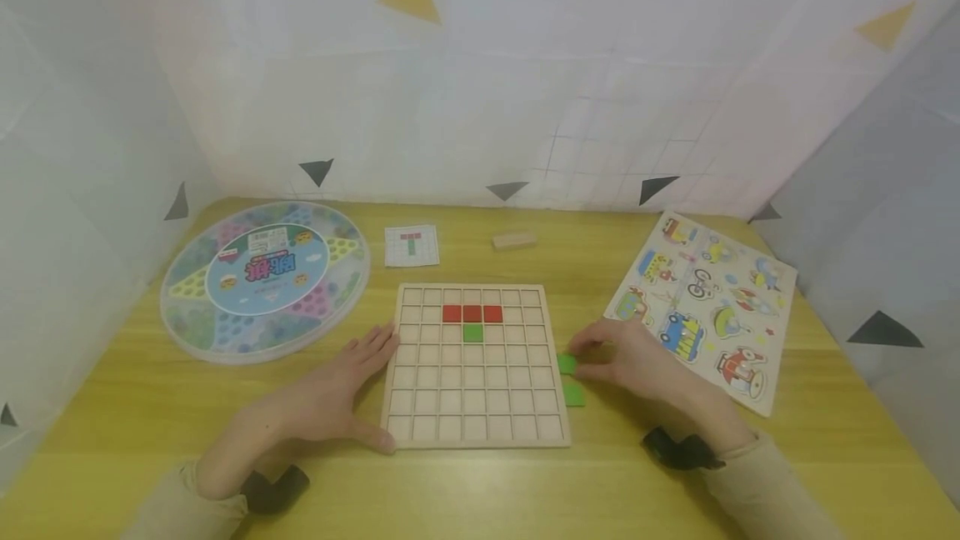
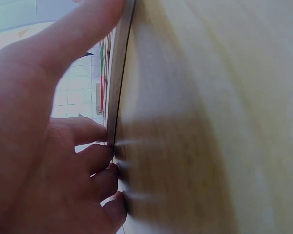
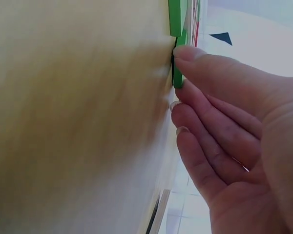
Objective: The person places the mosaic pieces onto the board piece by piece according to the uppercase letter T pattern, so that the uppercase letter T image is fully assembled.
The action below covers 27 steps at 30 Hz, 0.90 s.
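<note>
A wooden grid board (image 1: 438, 400) lies flat in front of me. Three red tiles (image 1: 472, 313) form a row in its upper part, with one green tile (image 1: 473, 332) directly under the middle one. My left hand (image 1: 330, 394) is spread along the board's left edge, thumb at the near corner, fingers relaxed against the side (image 2: 118, 73). Just off the board's right edge, my right hand (image 1: 626, 357) pinches a loose green square tile (image 1: 566, 364) between thumb and fingertips. In the right wrist view this tile (image 3: 178, 73) stays low at the tabletop. Another green tile (image 1: 573, 395) lies nearer me.
At the left lies a round Chinese checkers set (image 1: 345, 294). A card with a red and green T pattern (image 1: 412, 246) and a small wooden block (image 1: 514, 240) are behind the board. A picture puzzle board (image 1: 705, 307) sits at the right, partly behind my right hand.
</note>
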{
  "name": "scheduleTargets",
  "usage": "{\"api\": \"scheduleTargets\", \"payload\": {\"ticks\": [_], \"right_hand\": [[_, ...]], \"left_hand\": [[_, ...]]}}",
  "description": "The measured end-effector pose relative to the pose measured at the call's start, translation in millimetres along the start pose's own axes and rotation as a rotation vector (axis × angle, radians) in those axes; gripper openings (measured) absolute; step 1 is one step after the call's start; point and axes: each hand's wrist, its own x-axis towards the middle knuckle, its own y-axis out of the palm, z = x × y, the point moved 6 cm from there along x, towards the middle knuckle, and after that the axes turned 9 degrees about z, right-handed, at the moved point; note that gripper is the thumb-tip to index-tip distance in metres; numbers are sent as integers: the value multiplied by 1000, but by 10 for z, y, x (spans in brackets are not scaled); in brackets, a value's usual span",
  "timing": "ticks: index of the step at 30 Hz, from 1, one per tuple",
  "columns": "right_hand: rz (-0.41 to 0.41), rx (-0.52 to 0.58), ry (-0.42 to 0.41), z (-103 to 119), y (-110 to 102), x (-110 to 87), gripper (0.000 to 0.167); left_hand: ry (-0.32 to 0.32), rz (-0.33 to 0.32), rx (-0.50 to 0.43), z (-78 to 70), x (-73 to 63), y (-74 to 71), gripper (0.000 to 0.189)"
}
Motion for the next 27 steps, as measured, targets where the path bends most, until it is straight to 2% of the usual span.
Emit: {"api": "scheduleTargets", "payload": {"ticks": [12, 27], "right_hand": [[-11, 57, 40, 50, -135, -13, 27], [-52, 17, 44, 99, -256, -43, 26]], "left_hand": [[7, -6, 3, -7, -23, -13, 131], [7, 0, -11, -5, -10, -9, 130]]}}
